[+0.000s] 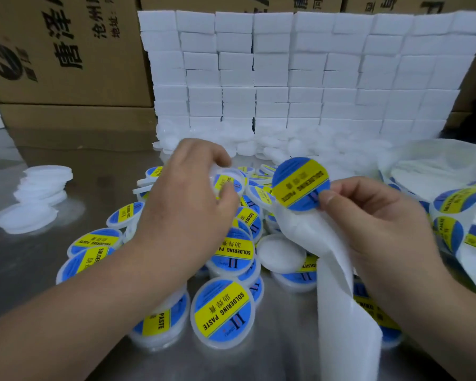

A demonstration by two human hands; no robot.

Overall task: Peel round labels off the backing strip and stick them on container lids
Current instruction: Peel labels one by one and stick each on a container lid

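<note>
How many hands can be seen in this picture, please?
2. The left hand grips a lid above the pile of labelled lids; the right hand pinches a round label at the upper end of the backing strip. None seems hidden.

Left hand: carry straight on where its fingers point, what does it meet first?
Probably the white round plastic lid with a blue-and-yellow label right ahead; the left hand seems to grip its rim, depth unclear.

Bright even light, soft, wide-angle edge warping
</note>
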